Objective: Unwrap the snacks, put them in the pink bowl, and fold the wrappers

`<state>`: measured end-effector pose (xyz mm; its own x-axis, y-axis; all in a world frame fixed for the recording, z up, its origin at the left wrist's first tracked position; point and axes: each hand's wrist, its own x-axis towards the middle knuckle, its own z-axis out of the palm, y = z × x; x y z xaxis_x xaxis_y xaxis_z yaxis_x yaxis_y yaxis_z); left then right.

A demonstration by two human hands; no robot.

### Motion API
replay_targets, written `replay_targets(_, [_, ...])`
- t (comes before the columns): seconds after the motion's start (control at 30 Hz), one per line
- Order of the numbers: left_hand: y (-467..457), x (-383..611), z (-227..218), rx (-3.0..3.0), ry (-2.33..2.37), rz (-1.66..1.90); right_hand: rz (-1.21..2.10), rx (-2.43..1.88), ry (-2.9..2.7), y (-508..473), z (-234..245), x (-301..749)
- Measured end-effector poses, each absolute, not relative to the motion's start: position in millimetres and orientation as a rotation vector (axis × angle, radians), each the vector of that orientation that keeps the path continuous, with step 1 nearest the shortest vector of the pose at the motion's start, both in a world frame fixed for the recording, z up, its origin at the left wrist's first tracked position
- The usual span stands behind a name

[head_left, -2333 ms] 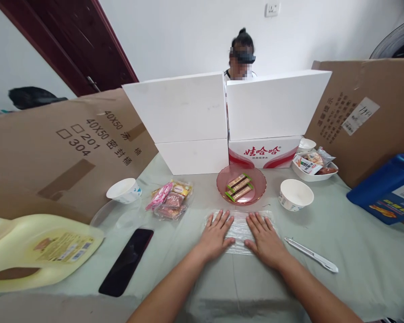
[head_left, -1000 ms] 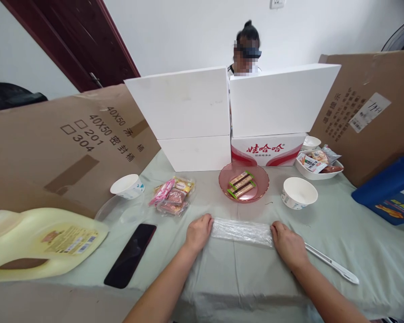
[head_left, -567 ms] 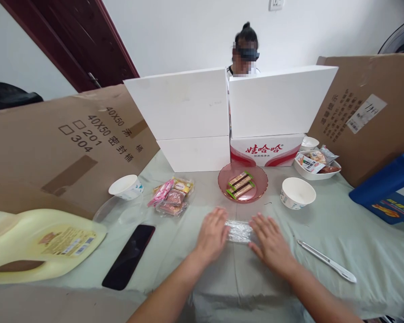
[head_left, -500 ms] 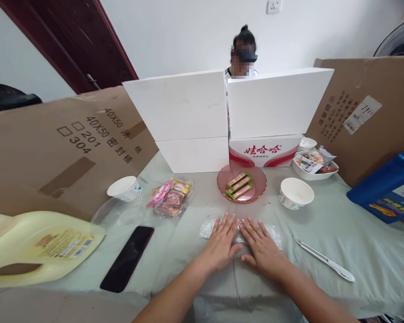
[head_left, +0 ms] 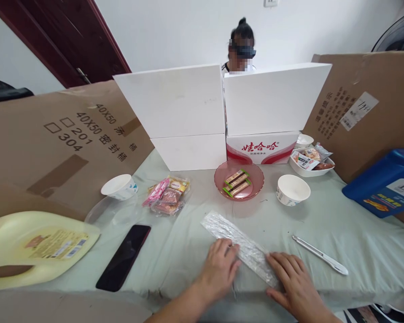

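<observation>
A folded strip of clear, crinkled plastic film lies slantwise on the cloth, its far end to the left and its near end to the right. Against its near-left edge, my left hand has its fingers curled, thumb and index close together at the film. My right hand rests at the strip's near-right end with the fingers stretched over the edge and the thumb spread away. Beyond the film stands a pink glass plate holding green-edged wrapped bars. A white utility knife lies right of my right hand.
Left are wrapped snacks, a phone, a paper bowl and a yellow jug. Right are another bowl, a food tray and a blue jug. White boxes screen a person opposite.
The plastic strip has turned from crosswise to slanting, its right end coming nearer. Both hands have slid back from lying flat on it to its edges; my left fingers have curled.
</observation>
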<state>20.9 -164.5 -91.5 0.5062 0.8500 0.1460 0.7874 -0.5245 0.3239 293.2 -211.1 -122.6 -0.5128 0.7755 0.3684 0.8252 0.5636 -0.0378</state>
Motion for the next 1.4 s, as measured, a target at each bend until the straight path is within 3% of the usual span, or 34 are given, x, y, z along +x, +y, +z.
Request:
replay_targets(0.27, [-177.2, 31.5, -96.0, 2.485, 0.734, 0.424, 0.059, -1.074, -2.492, -230.8, -73.2, 295.4])
replay_targets(0.37, [-174.7, 21.8, -99.6, 2.364, 0.558, 0.516, 0.370, -1.062, -2.431, -217.7, -50.8, 287.8])
replay_targets(0.53, [-172.3, 12.7, -114.0, 1.958, 0.647, 0.708, 0.826, -1.272, -2.076, -156.5, -47.9, 255.8])
replay_targets(0.73, [-168.5, 13.4, -128.0, 1.611, 0.711, 0.815, 0.560, -1.535, -2.148, -86.2, -85.3, 220.7])
replay_targets(0.93, [-166.8, 19.6, -118.2, 1.612, 0.838, 0.803, 0.336, -1.601, -2.185, -81.7, -109.4, 210.5])
replay_targets(1.2, [-139.6, 35.1, -68.8, 2.188, 1.173, 0.983, 0.135, -1.596, -2.236, -83.6, -116.7, 208.4])
replay_targets(1.4, [-93.7, 44.6, -88.0, 2.572, 1.102, 0.754, 0.059, -1.567, -2.256, -86.7, -118.3, 207.0])
